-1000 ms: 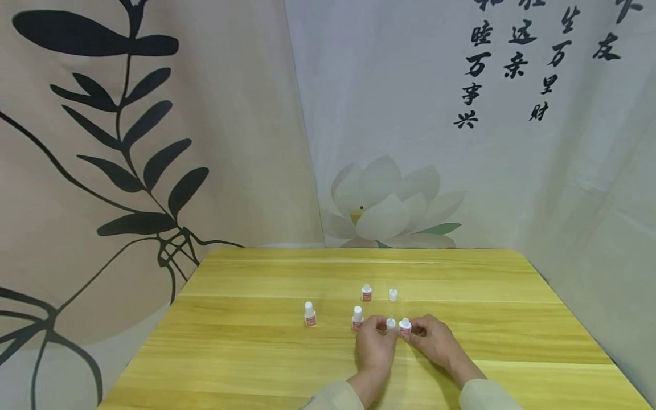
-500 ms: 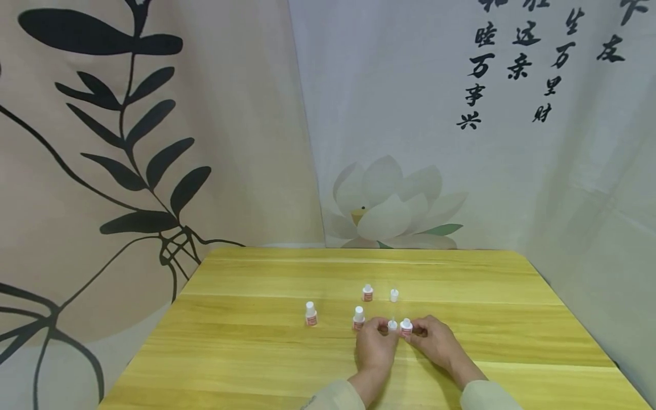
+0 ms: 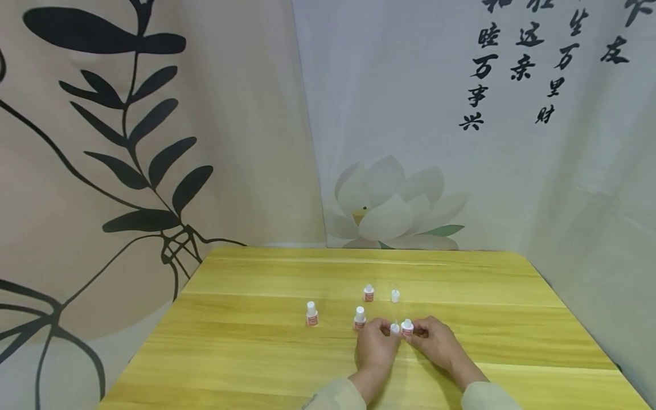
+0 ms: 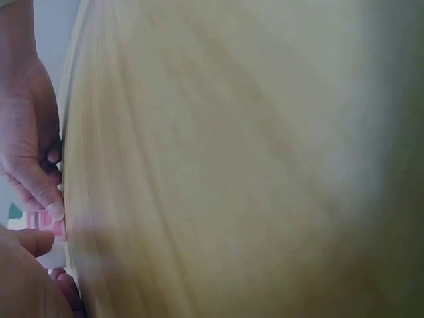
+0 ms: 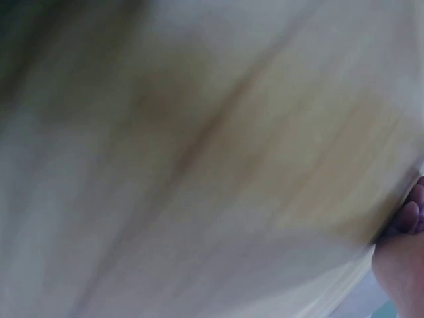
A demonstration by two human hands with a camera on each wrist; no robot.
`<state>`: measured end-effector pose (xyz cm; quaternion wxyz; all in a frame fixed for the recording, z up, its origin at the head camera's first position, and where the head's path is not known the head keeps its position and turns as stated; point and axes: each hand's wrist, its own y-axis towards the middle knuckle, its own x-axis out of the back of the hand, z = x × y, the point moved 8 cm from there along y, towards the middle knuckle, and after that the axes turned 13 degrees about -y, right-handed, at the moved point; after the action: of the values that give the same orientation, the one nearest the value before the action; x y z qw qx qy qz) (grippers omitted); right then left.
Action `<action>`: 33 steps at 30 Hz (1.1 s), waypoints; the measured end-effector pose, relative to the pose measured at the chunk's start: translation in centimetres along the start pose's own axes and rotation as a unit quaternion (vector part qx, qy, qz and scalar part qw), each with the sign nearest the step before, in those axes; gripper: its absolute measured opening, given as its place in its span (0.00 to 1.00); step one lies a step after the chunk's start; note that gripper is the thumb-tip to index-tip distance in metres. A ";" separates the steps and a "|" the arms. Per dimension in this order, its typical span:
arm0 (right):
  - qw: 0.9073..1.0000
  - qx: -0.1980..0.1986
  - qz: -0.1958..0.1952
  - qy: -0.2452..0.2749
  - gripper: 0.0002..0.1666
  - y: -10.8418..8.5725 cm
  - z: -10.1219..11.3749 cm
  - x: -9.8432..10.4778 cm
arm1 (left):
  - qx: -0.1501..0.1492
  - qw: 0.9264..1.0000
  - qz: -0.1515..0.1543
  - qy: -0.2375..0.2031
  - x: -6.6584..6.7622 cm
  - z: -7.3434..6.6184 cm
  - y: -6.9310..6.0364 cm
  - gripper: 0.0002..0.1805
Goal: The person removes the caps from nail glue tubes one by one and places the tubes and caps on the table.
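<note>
As we look from the head view, both hands work close together over the near half of the wood-grain table (image 3: 246, 353), right of centre. Left hand (image 3: 376, 348): fingertips pinching a small white cap (image 3: 395, 329), thin tip showing at its top. Right hand (image 3: 437, 343): thumb and fingers gripping a small bottle (image 3: 407, 328), white top, red label, upright, just right of that cap; touching or apart, we can't tell. 3 more bottles with red labels stand upright: a capped bottle (image 3: 360, 319) just left of the left hand, another capped bottle (image 3: 312, 315) farther left, well apart, and a far bottle (image 3: 369, 293) with a short, narrower white top. We mark a loose white cap (image 3: 395, 296) right of the far bottle, standing beyond the hands. Both wrists end in pale sleeves (image 3: 335, 396). Behind the table we see a cloth backdrop (image 3: 256, 142): dark leaf print (image 3: 169, 159) left, white lotus print (image 3: 389, 210) at centre right, black writing (image 3: 479, 91) upper right. From the left wrist we catch fingers on a pink label (image 4: 50, 222) at the left edge; from the right wrist, mostly blurred tabletop, part of a hand at the right edge.
</note>
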<state>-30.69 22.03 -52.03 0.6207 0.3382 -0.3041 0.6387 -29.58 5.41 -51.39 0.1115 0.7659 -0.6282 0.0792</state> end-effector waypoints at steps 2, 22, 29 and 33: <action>1.000 0.001 0.001 -0.002 0.13 0.0 0.1 0.0 | 0.004 1.000 0.002 0.005 0.0 0.0 0.0 0.09; 1.000 0.002 0.000 -0.002 0.12 0.0 0.0 -0.1 | -0.004 0.999 0.013 0.029 -0.1 0.0 0.3 0.08; 1.000 -0.004 0.004 -0.001 0.10 0.0 0.1 -0.1 | -0.020 1.000 0.006 0.022 -0.1 0.0 0.3 0.07; 1.000 -0.005 0.006 0.002 0.11 0.0 0.1 -0.1 | -0.018 1.000 0.008 0.021 -0.2 0.0 0.3 0.07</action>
<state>-30.74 21.87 -52.09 0.6195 0.3321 -0.3082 0.6411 -29.90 5.54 -51.41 0.1380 0.7570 -0.6330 0.0846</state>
